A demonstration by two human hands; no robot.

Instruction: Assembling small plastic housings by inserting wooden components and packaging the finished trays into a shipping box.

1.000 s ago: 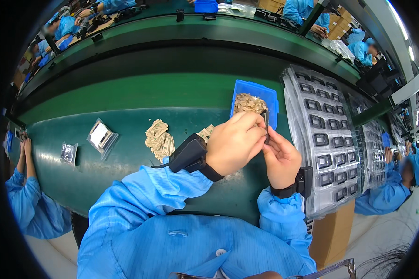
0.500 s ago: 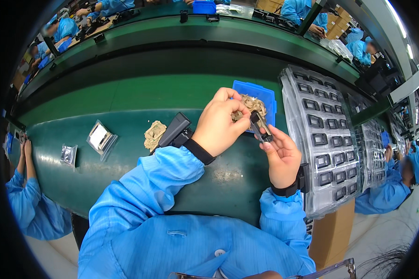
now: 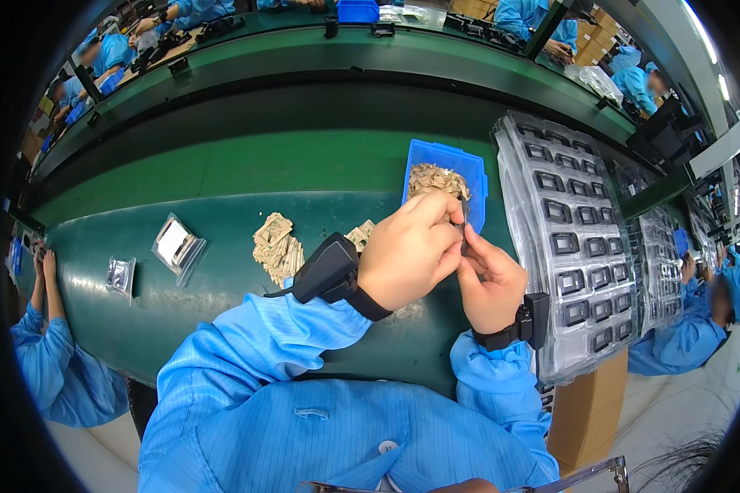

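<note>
In front of my chest, a small black plastic frame (image 3: pixel 466 232) stands nearly edge-on between both hands. My right hand (image 3: pixel 495 286) pinches it between thumb and fingers. My left hand (image 3: pixel 413 253) is closed, its curled fingertips against the frame's left side; whatever it may hold is hidden. Just beyond the hands sits a blue bin (image 3: pixel 478 185) with many small tan pieces (image 3: pixel 438 180) in it. One heap of flat tan pieces (image 3: pixel 278 249) lies left of my left wrist. A smaller heap of tan pieces (image 3: pixel 359 236) shows partly behind my left hand.
Clear plastic trays (image 3: pixel 571 193) holding rows of black frames stand stacked on the right. On the green table (image 3: pixel 214 329) to the left lie two clear bags (image 3: pixel 178 246) (image 3: pixel 122 274). A raised shelf (image 3: pixel 288 62) runs along the back. Co-workers sit at both sides and beyond.
My left hand has moved down and nearer to me, uncovering more of the bin and the tan heaps. The black frame has turned from a slanted face to nearly edge-on.
</note>
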